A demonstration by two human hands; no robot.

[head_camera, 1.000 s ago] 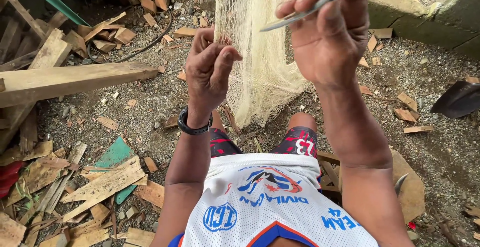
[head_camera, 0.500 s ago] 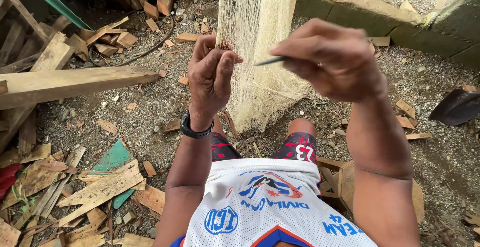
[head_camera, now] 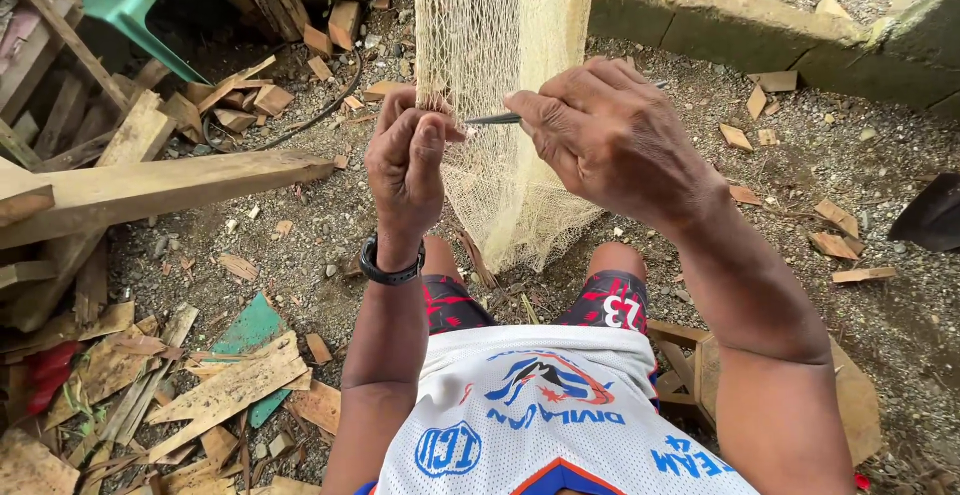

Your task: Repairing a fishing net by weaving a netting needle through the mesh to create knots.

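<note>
A pale yellow fishing net [head_camera: 505, 45] hangs down in front of me, its lower end bunched near my knees. My left hand [head_camera: 408, 160], with a black band on the wrist, pinches a fold of the net's mesh between thumb and fingers. My right hand [head_camera: 610, 140] grips a thin grey netting needle [head_camera: 492, 119], whose tip points left into the mesh right beside my left thumb. The two hands are almost touching at the net.
Gravel ground with scattered wood scraps. A long wooden plank [head_camera: 150, 187] and stacked boards lie at left, with a green plastic stool [head_camera: 140, 0] behind. A concrete curb [head_camera: 760, 30] runs along the back right. A dark object [head_camera: 930, 215] sits at the right edge.
My right hand has come down from high on the right with the needle and moved left to the net beside my left hand, which kept its hold on the mesh.
</note>
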